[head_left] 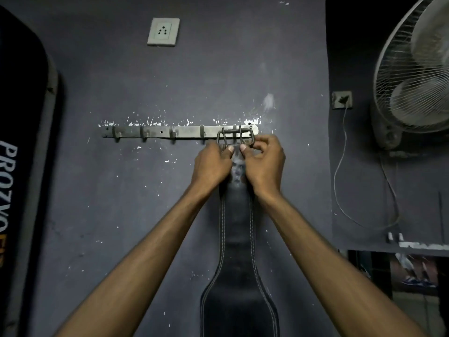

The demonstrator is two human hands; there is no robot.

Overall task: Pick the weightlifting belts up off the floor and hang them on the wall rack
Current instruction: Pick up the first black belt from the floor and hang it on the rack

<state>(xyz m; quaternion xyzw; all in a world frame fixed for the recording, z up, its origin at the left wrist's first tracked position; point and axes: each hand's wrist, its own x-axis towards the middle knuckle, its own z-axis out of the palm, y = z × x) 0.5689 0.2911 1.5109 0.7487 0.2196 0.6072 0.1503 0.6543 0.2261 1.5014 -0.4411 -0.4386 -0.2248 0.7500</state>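
Observation:
A black leather weightlifting belt (237,276) with white stitching hangs straight down the dark wall between my forearms. Its metal buckle (235,137) lies over the right end of the grey metal hook rack (155,132), around the rightmost hook. My left hand (213,164) and my right hand (263,164) both pinch the belt's narrow top just under the buckle, thumbs almost touching. The other hooks to the left are bare.
A white wall socket (163,32) sits above the rack. A wall fan (418,76) with a dangling cord (340,181) fills the upper right. A black padded panel with lettering (14,166) stands at the left edge. The wall paint is chipped around the rack.

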